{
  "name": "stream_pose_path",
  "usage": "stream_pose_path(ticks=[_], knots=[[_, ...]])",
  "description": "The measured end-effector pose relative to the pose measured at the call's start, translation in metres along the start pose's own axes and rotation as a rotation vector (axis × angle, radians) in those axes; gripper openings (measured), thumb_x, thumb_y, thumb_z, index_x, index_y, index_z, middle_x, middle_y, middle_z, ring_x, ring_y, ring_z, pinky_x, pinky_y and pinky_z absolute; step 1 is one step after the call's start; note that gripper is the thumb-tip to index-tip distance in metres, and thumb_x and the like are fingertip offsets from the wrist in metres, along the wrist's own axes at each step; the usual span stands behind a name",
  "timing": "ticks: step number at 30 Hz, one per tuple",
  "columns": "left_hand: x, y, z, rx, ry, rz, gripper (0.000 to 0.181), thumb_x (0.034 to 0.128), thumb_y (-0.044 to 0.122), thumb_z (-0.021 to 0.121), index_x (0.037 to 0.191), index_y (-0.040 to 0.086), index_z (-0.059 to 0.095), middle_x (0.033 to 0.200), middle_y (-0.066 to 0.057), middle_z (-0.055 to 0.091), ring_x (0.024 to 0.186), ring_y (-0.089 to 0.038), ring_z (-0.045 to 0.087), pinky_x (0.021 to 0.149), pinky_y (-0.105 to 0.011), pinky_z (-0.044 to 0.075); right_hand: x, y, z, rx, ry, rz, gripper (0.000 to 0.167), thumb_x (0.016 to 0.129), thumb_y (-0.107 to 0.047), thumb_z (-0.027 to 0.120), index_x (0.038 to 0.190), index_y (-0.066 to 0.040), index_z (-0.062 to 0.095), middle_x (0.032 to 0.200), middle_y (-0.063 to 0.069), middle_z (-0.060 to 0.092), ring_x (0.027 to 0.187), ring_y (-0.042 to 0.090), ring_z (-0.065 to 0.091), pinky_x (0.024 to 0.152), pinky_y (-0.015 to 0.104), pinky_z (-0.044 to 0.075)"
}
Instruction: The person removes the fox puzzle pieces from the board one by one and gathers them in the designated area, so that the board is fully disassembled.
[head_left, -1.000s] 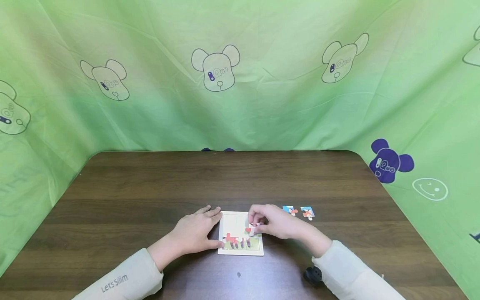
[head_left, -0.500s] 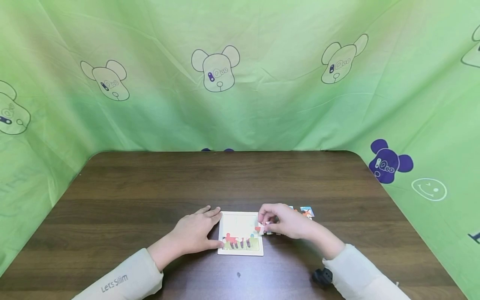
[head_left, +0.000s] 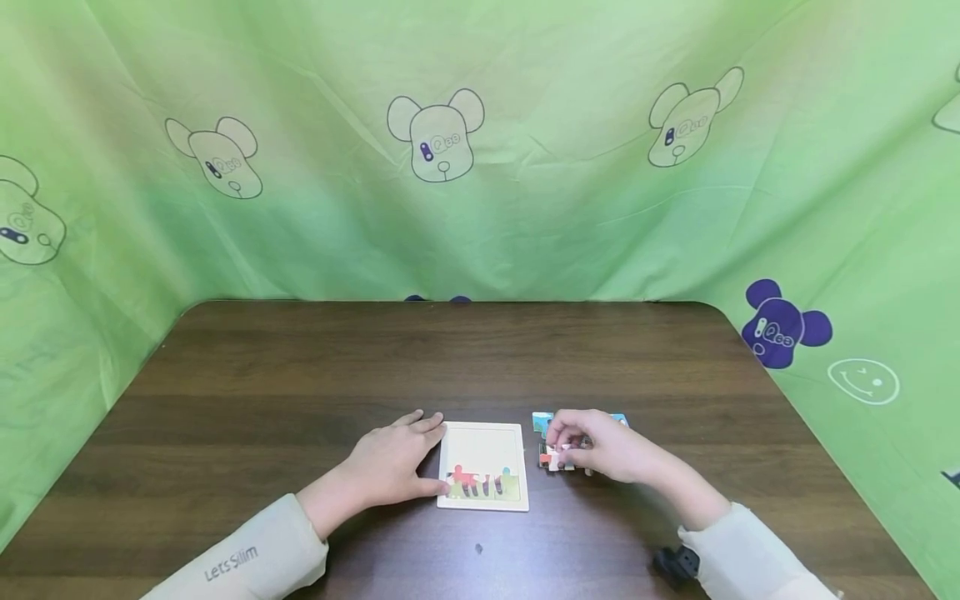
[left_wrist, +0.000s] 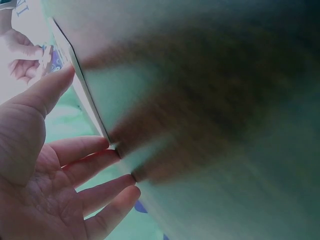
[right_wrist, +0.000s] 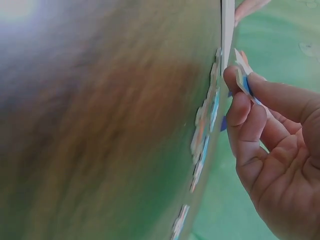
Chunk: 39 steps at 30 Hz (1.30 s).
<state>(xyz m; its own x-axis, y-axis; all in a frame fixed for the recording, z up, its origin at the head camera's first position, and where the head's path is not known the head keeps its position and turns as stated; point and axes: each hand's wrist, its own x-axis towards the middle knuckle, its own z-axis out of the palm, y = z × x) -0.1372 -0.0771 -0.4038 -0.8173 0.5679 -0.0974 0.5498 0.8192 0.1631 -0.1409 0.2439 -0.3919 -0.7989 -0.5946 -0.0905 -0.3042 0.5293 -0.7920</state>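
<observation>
A square puzzle board [head_left: 524,467] with a pale rim lies on the table. Joined pieces in green and red [head_left: 487,487] fill its lower row, and the part above is bare. My left hand [head_left: 390,467] rests along the board's left edge, fingers spread and straight, thumb at the lower left corner. In the left wrist view its fingertips touch the table and the board's edge [left_wrist: 90,105]. Right of the board, my right hand [head_left: 603,447] pinches a puzzle piece [head_left: 556,457] between thumb and fingers. The right wrist view shows this piece [right_wrist: 242,80] held above the table.
Several loose puzzle pieces [head_left: 541,422] lie on the brown wooden table [head_left: 450,358] under and behind my right hand, partly hidden by it. A green curtain [head_left: 525,233] with printed bear heads hangs behind the table. A dark device [head_left: 677,565] sits at the right wrist.
My right hand has moved right with the pinched puzzle piece, from over the board to over the loose pieces. The left hand and the board stay in place.
</observation>
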Motion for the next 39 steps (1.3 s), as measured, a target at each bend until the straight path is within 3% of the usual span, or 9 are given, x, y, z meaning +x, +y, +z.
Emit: stream_pose_path(ticks=[6, 12, 22, 30, 39], knots=[[0.0, 0.0, 0.0, 0.004, -0.003, -0.001, 0.078, 0.081, 0.055, 0.074, 0.141, 0.009, 0.056, 0.15, -0.006, 0.052, 0.14, -0.03, 0.048, 0.098, -0.049, 0.053, -0.012, 0.009, -0.006, -0.02, 0.029, -0.038, 0.01, 0.091, -0.001, 0.066, 0.097, -0.006, 0.062, 0.08, 0.004, 0.068, 0.069, 0.009, 0.061, 0.063, 0.024, 0.052], [0.0, 0.0, -0.001, 0.002, -0.004, -0.003, 0.078, 0.0812, 0.056, 0.073, 0.141, 0.009, 0.056, 0.151, -0.006, 0.051, 0.14, -0.03, 0.048, 0.098, -0.05, 0.052, -0.023, 0.014, -0.015, -0.059, 0.092, -0.08, 0.01, 0.09, -0.001, 0.068, 0.098, -0.005, 0.064, 0.081, 0.0, 0.067, 0.075, 0.004, 0.06, 0.067, 0.022, 0.049], [0.0, -0.001, 0.0, 0.005, 0.004, 0.002, 0.077, 0.0812, 0.055, 0.073, 0.141, 0.009, 0.056, 0.15, -0.006, 0.052, 0.139, -0.031, 0.049, 0.098, -0.049, 0.053, -0.041, 0.025, -0.024, -0.103, 0.165, -0.044, 0.011, 0.089, -0.001, 0.067, 0.097, -0.008, 0.066, 0.086, -0.003, 0.064, 0.076, -0.001, 0.055, 0.066, 0.021, 0.049], [0.0, -0.001, 0.001, 0.005, -0.001, 0.001, 0.078, 0.0813, 0.056, 0.073, 0.141, 0.009, 0.056, 0.15, -0.006, 0.052, 0.139, -0.031, 0.049, 0.097, -0.05, 0.053, -0.053, 0.034, -0.034, -0.133, 0.225, -0.061, 0.013, 0.088, 0.001, 0.067, 0.096, -0.009, 0.067, 0.084, -0.006, 0.064, 0.076, -0.001, 0.056, 0.067, 0.02, 0.048], [0.0, -0.001, 0.0, 0.003, -0.003, 0.003, 0.078, 0.0815, 0.056, 0.073, 0.141, 0.009, 0.056, 0.151, -0.006, 0.051, 0.139, -0.031, 0.048, 0.098, -0.05, 0.052, -0.057, 0.045, -0.037, -0.144, 0.222, -0.029, 0.013, 0.087, 0.004, 0.067, 0.095, -0.006, 0.067, 0.084, -0.003, 0.065, 0.076, -0.002, 0.055, 0.066, 0.019, 0.047]])
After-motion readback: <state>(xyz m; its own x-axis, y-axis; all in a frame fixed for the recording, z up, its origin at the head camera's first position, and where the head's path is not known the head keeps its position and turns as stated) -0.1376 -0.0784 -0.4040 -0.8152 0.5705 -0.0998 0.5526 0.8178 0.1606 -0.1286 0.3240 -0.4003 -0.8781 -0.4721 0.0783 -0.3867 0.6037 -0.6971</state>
